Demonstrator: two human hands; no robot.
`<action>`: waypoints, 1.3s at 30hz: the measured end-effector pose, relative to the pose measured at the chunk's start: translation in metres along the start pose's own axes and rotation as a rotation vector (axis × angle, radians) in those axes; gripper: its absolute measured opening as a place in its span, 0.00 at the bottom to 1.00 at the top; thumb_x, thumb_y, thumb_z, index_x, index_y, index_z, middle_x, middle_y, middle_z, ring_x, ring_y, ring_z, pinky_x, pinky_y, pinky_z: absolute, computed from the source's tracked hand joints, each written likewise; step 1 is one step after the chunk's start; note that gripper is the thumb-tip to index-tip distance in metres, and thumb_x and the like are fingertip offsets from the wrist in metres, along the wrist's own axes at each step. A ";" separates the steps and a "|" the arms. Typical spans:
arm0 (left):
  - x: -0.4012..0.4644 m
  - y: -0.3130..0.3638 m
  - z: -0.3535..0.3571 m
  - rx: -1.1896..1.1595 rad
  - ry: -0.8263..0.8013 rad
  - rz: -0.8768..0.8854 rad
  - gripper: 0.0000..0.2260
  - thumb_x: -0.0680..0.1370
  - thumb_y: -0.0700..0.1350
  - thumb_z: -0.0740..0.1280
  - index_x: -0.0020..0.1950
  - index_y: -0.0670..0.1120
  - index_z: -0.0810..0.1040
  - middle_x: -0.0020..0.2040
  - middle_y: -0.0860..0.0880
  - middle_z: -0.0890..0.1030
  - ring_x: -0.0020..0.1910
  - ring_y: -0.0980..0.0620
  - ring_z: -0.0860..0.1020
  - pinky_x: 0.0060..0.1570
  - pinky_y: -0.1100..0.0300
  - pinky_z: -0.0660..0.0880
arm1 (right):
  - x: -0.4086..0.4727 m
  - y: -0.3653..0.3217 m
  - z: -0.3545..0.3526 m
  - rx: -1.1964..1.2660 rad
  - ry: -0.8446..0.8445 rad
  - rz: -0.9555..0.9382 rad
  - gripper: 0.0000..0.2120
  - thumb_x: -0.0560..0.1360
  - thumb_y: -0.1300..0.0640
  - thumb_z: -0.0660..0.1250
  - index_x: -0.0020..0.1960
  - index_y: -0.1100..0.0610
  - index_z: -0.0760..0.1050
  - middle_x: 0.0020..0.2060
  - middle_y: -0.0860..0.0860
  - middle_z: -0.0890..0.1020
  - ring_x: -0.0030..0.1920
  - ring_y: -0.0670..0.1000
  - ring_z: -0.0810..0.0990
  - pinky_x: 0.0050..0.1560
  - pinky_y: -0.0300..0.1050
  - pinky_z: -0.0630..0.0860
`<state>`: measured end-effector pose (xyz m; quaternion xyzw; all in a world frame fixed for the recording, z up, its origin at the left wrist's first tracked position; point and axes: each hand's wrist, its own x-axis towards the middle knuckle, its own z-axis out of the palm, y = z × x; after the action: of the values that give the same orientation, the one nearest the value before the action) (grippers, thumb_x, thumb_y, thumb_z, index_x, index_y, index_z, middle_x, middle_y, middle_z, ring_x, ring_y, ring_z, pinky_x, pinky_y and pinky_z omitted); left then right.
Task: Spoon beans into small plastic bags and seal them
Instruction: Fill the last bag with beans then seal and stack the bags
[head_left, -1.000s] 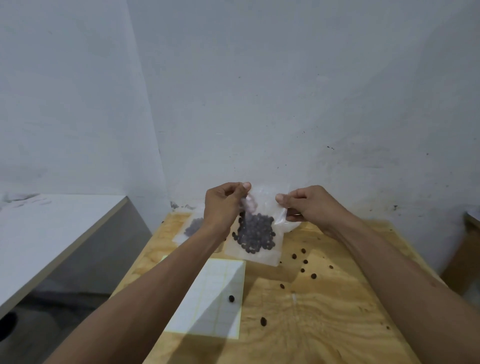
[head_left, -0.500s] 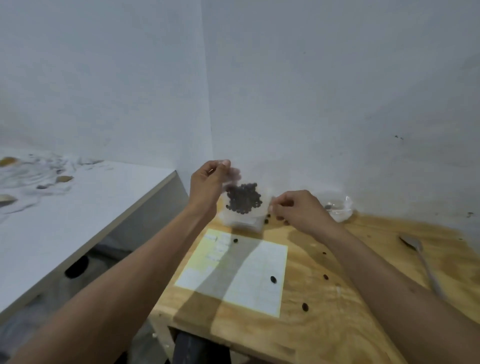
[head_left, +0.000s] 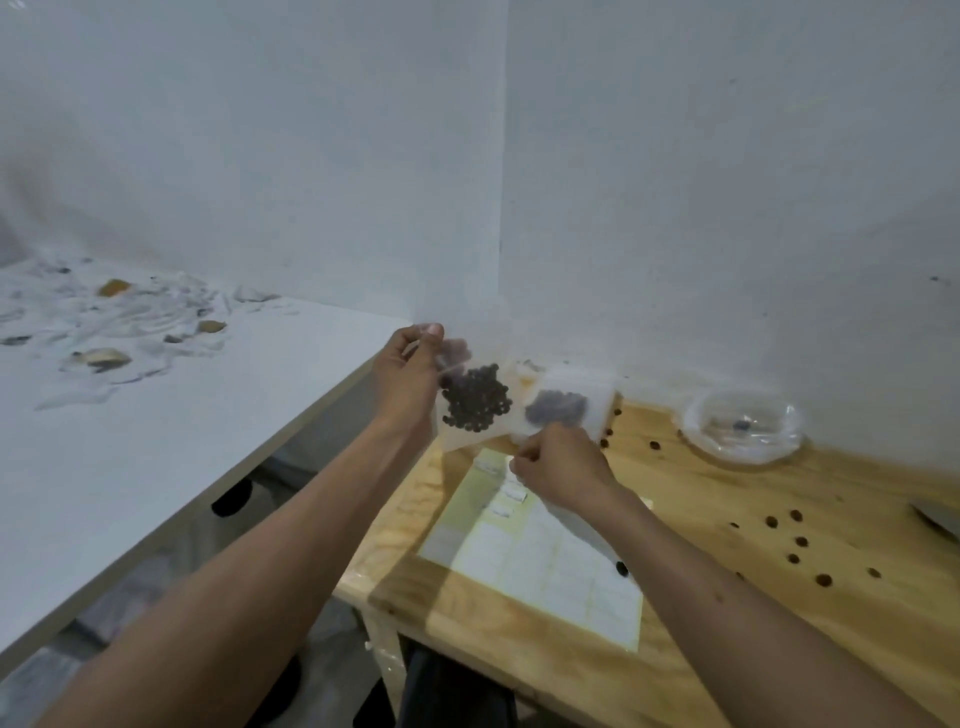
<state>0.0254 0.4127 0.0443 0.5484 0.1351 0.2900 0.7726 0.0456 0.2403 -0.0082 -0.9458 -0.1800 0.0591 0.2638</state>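
Already one filled bag lies on the wooden surface by the wall, and a second bag of beans hangs in the air, its top corner pinched in the left hand. The right hand sits low over the label sheet, fingers curled narrow, seemingly picking at a sticker, though I cannot tell. Sealing looks unfinished. Loose beans are scattered about, and the clear bowl looks almost empty.

you have two hands in view, left hand and right hand. two filled bags: held bag and resting bag. one clear bowl, one label sheet, and roughly a dozen loose beans.
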 end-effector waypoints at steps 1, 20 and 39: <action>0.001 0.000 -0.001 0.002 0.005 0.005 0.06 0.83 0.42 0.68 0.56 0.40 0.77 0.47 0.39 0.86 0.45 0.45 0.86 0.44 0.55 0.84 | 0.002 -0.003 0.004 0.008 0.004 0.013 0.12 0.75 0.55 0.67 0.35 0.57 0.82 0.32 0.53 0.83 0.31 0.52 0.78 0.32 0.42 0.69; -0.001 -0.010 0.004 0.083 -0.127 -0.071 0.09 0.83 0.48 0.66 0.58 0.43 0.77 0.48 0.42 0.88 0.47 0.44 0.87 0.54 0.46 0.81 | -0.013 -0.027 -0.047 0.540 0.204 -0.027 0.06 0.74 0.58 0.71 0.40 0.55 0.84 0.31 0.52 0.86 0.32 0.49 0.83 0.35 0.45 0.83; -0.041 -0.015 0.065 0.098 -0.310 -0.117 0.10 0.79 0.45 0.72 0.57 0.41 0.80 0.42 0.46 0.88 0.42 0.46 0.88 0.44 0.55 0.82 | -0.005 0.015 -0.092 0.250 0.520 -0.091 0.09 0.75 0.47 0.72 0.44 0.52 0.84 0.36 0.43 0.84 0.40 0.45 0.82 0.45 0.49 0.81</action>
<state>0.0312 0.3350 0.0498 0.6147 0.0600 0.1493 0.7722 0.0645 0.1832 0.0625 -0.8803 -0.1400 -0.1754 0.4179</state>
